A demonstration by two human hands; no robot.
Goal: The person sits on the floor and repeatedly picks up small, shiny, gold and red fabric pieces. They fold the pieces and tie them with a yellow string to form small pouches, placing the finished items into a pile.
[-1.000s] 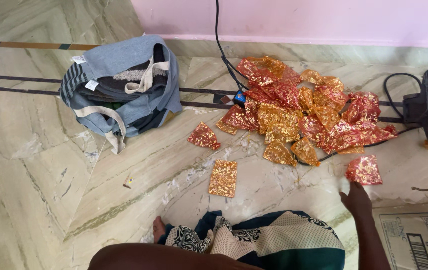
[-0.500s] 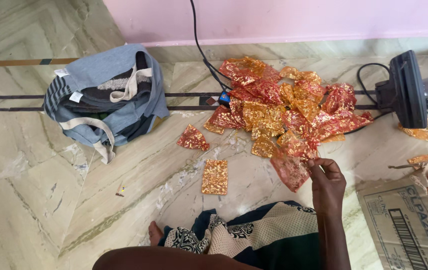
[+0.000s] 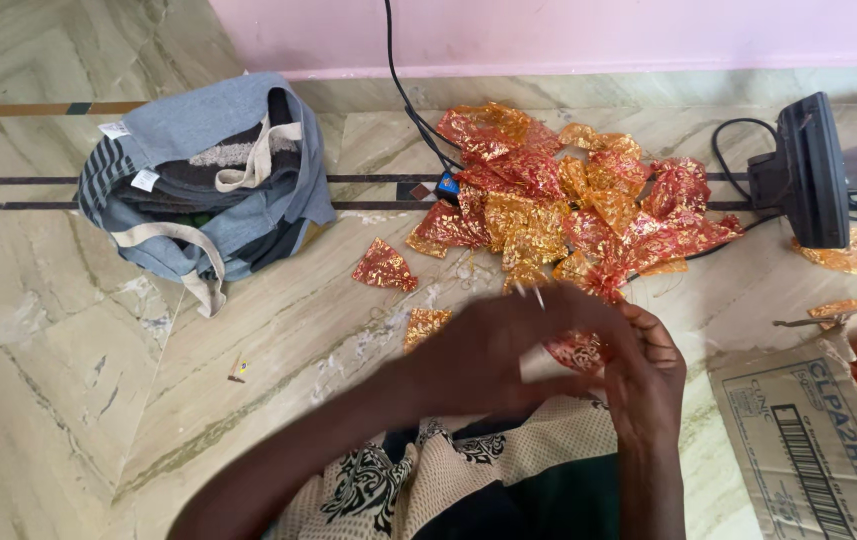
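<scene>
Lower centre of the frame: both hands meet over the person's lap, above a patterned cloth (image 3: 468, 470) in black, cream and dark green.
Right hand: the right hand (image 3: 648, 375) sits right of centre, fingers curled together and pinched on a red pouch (image 3: 576, 352) with gold print, which peeks out between the two hands.
Left hand: the left hand (image 3: 493, 350) reaches in from the lower left and is blurred; it lies against the same red pouch, but whether its fingers are clamped on it I cannot tell.
Just behind the left hand: a flat gold pouch (image 3: 426, 325) lies on the marble floor (image 3: 68, 400), partly covered by the hand.
Upper centre: a loose pile of red and gold pouches (image 3: 568, 205) spreads over the floor, with one red pouch apart (image 3: 384, 268) at its left edge.
Upper left: a grey-blue cloth bag (image 3: 203, 175) with cream straps sits slumped open, well apart from the hands.
Top centre: a black cable (image 3: 403, 95) runs down the pink wall (image 3: 598, 30) into the pile.
Upper right: a black device (image 3: 810, 170) stands on the floor beside the pile, a gold pouch at its foot.
Lower right: a cardboard box (image 3: 798, 440) lies open just beside the right forearm, with more red and gold pouches in it at the frame edge.
</scene>
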